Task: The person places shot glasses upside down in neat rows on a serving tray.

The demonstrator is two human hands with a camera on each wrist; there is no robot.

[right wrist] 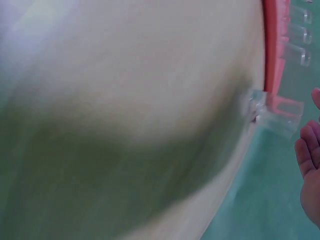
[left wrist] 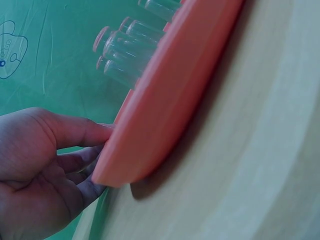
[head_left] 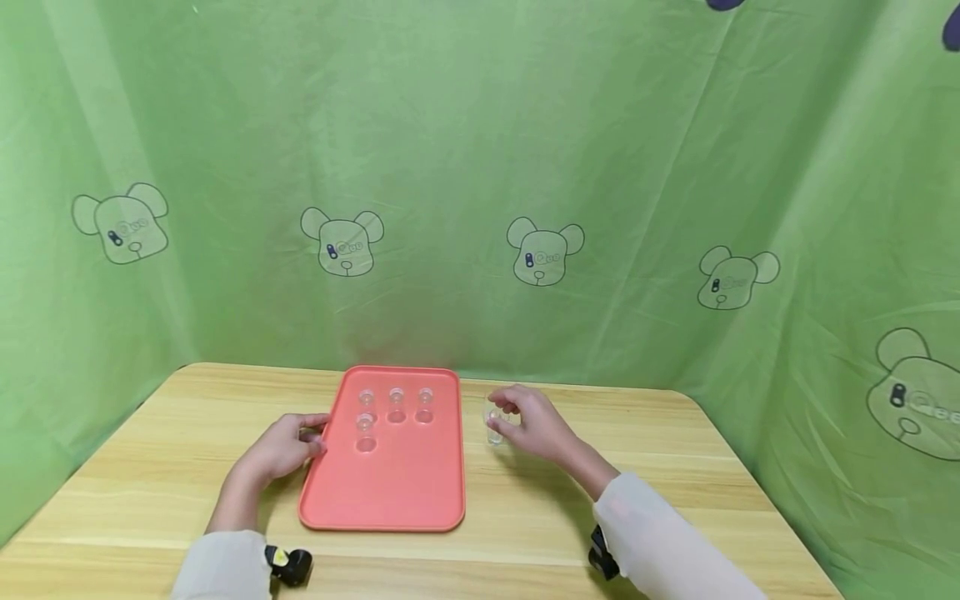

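The right hand (head_left: 534, 423) curls round a small clear cup (head_left: 494, 424) standing on the wooden table (head_left: 675, 467) just right of the pink tray (head_left: 405, 492), though blur leaves the contact uncertain. The left hand (head_left: 288, 446) pinches the tray's left rim. Four clear cups (head_left: 396, 407) stand at the tray's far end.

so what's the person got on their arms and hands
Both hands are bare, no gloves or rings visible. Each arm wears a pale, off-white long sleeve, left sleeve, right sleeve. A small black device sits at each wrist: the left wrist device has a yellowish mark, the right wrist device is plain black.
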